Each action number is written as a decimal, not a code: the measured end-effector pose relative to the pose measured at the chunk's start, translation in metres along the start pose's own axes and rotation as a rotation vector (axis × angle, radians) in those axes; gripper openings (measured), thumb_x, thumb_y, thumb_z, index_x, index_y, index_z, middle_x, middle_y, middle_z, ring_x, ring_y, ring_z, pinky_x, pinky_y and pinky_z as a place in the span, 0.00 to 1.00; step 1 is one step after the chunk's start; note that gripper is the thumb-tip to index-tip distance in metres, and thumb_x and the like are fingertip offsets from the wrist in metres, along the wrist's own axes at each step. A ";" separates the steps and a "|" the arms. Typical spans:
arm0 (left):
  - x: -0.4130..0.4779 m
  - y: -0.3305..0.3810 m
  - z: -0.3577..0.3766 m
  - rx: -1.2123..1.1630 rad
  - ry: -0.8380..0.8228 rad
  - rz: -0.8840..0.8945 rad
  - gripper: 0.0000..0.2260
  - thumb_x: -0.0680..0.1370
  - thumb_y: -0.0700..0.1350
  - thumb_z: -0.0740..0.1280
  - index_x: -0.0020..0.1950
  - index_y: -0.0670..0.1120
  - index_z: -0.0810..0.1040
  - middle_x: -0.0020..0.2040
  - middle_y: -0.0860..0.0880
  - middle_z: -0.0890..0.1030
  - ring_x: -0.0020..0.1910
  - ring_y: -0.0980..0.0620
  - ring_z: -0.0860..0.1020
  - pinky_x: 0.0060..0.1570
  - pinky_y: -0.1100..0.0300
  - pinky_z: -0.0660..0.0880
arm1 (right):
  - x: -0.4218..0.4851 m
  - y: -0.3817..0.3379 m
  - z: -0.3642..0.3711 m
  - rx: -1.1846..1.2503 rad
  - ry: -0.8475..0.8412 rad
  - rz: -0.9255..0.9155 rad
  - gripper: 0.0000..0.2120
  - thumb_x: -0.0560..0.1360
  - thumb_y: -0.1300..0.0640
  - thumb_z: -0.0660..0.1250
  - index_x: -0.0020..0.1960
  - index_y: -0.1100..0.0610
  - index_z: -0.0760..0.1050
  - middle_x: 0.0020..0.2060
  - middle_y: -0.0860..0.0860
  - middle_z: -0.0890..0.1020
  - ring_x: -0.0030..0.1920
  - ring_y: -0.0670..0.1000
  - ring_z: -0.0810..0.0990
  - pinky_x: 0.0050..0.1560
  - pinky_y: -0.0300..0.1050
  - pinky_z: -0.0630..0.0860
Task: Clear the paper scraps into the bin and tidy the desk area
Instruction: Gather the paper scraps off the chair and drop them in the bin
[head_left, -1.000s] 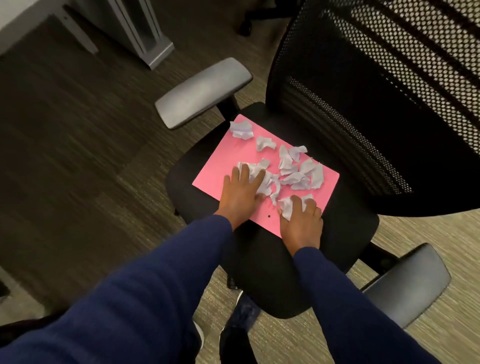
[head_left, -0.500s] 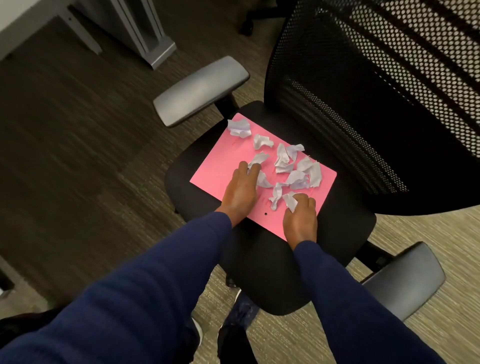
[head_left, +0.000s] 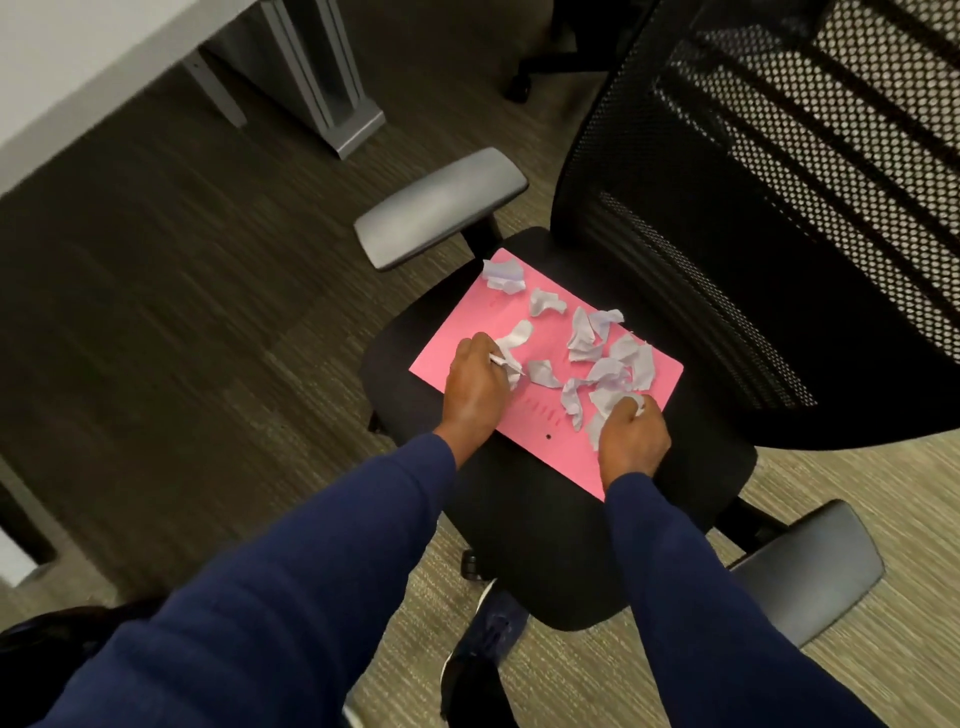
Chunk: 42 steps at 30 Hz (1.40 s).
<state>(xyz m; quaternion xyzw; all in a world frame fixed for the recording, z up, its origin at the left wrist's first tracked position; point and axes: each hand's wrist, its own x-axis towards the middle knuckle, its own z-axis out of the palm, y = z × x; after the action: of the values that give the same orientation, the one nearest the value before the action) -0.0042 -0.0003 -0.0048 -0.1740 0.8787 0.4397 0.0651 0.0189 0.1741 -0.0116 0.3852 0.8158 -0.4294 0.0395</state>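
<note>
Both fists are curled around scraps (head_left: 597, 358): my left hand (head_left: 475, 387) pinches one at the sheet's near-left edge, my right hand (head_left: 634, 434) clutches one at its near-right. More scraps lie scattered over the pink sheet (head_left: 467, 332) on the black chair (head_left: 530, 519) seat. Grey carpet (head_left: 182, 312) surrounds the chair; a desk (head_left: 78, 62) stands far left.

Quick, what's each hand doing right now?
Left hand: closed on paper scraps.
Right hand: closed on paper scraps.
</note>
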 end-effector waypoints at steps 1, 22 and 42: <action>0.000 -0.001 -0.005 -0.023 0.004 -0.016 0.06 0.78 0.34 0.59 0.47 0.42 0.73 0.49 0.42 0.76 0.46 0.45 0.76 0.44 0.52 0.74 | -0.004 -0.005 0.001 0.010 0.002 0.009 0.16 0.83 0.56 0.56 0.62 0.62 0.76 0.54 0.59 0.79 0.53 0.57 0.78 0.56 0.52 0.76; -0.093 -0.216 -0.256 -0.504 0.350 -0.310 0.14 0.78 0.50 0.67 0.39 0.43 0.69 0.32 0.53 0.72 0.28 0.61 0.70 0.28 0.69 0.65 | -0.283 -0.054 0.233 0.168 -0.472 -0.054 0.12 0.72 0.53 0.57 0.41 0.50 0.79 0.47 0.55 0.85 0.49 0.59 0.84 0.53 0.56 0.82; -0.310 -0.571 -0.376 -0.513 0.877 -1.013 0.04 0.78 0.39 0.66 0.51 0.47 0.74 0.47 0.45 0.79 0.48 0.47 0.77 0.51 0.55 0.74 | -0.614 0.095 0.439 -0.440 -1.162 -0.348 0.12 0.82 0.59 0.58 0.57 0.59 0.79 0.55 0.58 0.83 0.56 0.60 0.81 0.57 0.48 0.76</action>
<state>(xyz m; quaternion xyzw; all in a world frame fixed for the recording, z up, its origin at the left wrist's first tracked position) 0.5064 -0.5384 -0.1226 -0.7310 0.5043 0.4375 -0.1411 0.3943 -0.4806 -0.1082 -0.0652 0.7810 -0.3909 0.4827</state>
